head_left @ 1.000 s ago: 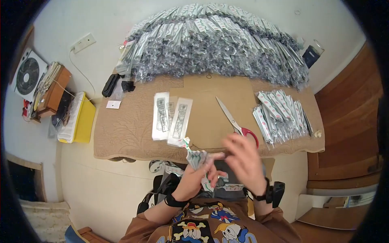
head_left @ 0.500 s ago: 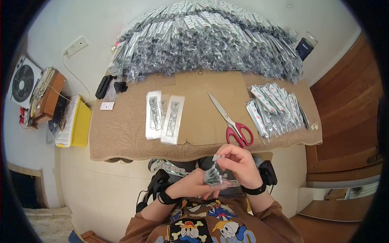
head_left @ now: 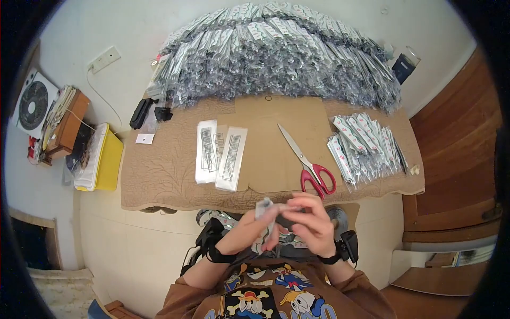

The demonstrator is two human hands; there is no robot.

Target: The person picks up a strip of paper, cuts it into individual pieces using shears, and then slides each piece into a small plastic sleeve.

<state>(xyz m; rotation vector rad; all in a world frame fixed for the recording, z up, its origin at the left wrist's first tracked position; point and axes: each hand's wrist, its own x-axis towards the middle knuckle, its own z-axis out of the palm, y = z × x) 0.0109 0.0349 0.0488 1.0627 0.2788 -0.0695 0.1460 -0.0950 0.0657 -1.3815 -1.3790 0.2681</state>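
Over my lap, my left hand is closed around a small clear plastic packet, whose top sticks up above the fingers. Right beside it is my right hand, its bent fingertips meeting the tip of my left thumb. Whatever lies between those fingertips is too small and blurred to name. Below the hands, several green-and-white printed strips rest on my lap, partly covered. Nearest on the table edge lie red-handled scissors, blades pointing away.
Flat printed sleeves lie on a cardboard sheet. A bundle of packed strips sits at the right. Along the back rises a large heap of packets. A yellow bin and a fan stand at the left.
The packet has turned more upright in my left hand, which moved up. My right hand has lowered from above the packet to the left thumb tip. The view has shifted slightly.
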